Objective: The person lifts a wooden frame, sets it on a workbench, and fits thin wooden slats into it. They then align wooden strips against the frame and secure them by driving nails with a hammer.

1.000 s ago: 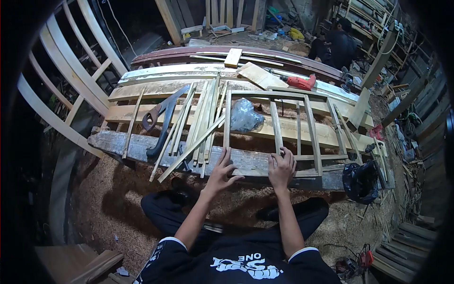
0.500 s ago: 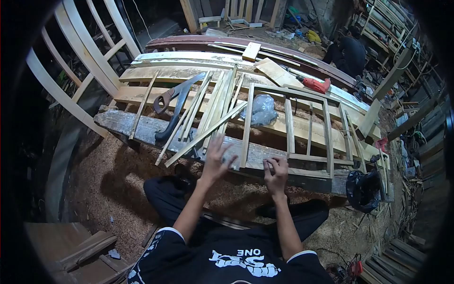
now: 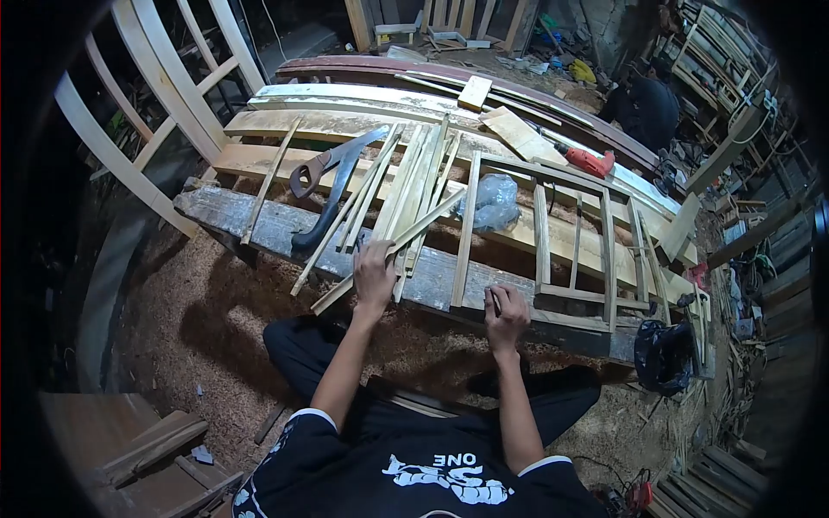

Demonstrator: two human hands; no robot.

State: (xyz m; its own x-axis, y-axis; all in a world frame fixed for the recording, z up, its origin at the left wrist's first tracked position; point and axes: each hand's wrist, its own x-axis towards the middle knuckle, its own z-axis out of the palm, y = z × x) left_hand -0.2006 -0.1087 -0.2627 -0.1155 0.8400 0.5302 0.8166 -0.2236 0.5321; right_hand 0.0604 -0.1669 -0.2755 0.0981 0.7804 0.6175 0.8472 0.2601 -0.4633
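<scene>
My left hand (image 3: 374, 276) is closed round a thin wooden strip (image 3: 429, 221) that lies slantwise over a bundle of similar strips (image 3: 402, 195). Part of the strip is hidden under my fingers. My right hand (image 3: 507, 314) rests at the near edge of the worn plank (image 3: 423, 276), thumb and fingertips pressed together; what they pinch, if anything, is too small to make out. Between the hands and to the right lies a wooden frame (image 3: 541, 233) with several crosspieces. A clear plastic bag (image 3: 495, 203) sits inside the frame's left part.
Left of the strips lie a handsaw (image 3: 341, 177) and a dark curved bar-like piece (image 3: 313, 235). A red power drill (image 3: 590, 161) rests on the far boards. A black bag (image 3: 663, 356) hangs at the right end. Another person (image 3: 643, 108) crouches at the back right.
My left hand, spread and apart from the strips before, has moved left and closed on the slanting strip. That strip has shifted slightly. My right hand stays pinched in nearly the same place.
</scene>
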